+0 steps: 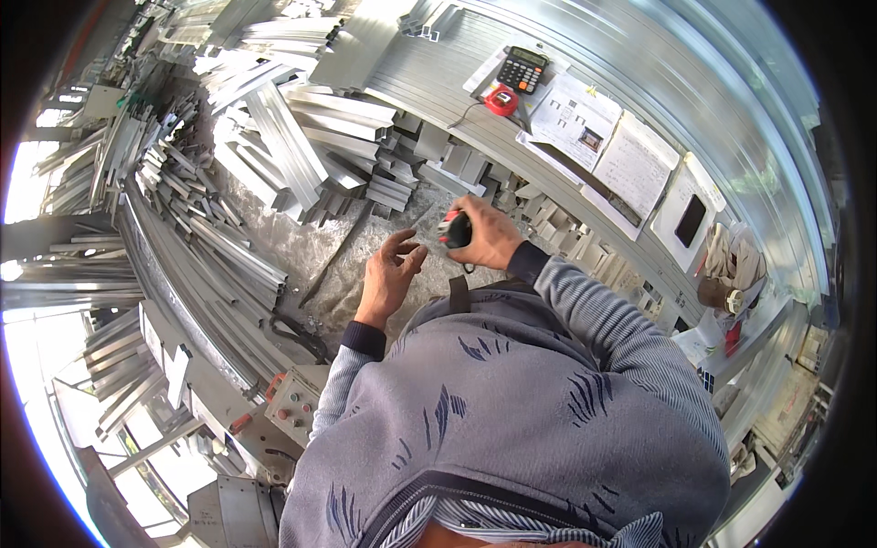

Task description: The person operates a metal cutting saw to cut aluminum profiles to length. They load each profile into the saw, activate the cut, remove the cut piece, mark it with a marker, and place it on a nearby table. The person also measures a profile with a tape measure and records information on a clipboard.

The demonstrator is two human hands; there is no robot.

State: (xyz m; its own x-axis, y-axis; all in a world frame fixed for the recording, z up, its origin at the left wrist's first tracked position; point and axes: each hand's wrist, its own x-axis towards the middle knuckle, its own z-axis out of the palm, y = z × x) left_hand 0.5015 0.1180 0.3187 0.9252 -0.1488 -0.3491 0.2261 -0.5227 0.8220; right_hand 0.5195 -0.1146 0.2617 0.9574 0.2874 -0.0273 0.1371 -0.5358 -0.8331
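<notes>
In front of my body, my right hand [489,234] is closed round a compact black-and-red tape measure [453,229], with a small dark loop showing below it. My left hand [388,278] hovers just to the left of it, fingers loosely bent and thumb apart. I see nothing between those fingers, and a gap separates them from the tape measure. Beneath both hands lies a dusty grey floor [352,239].
Cut metal profiles [283,137] are piled ahead and left. A long bench [429,68] at right carries a calculator [523,69], a red round tape measure [501,100], papers [575,114] and a phone [691,220]. A control box [294,402] with buttons stands lower left.
</notes>
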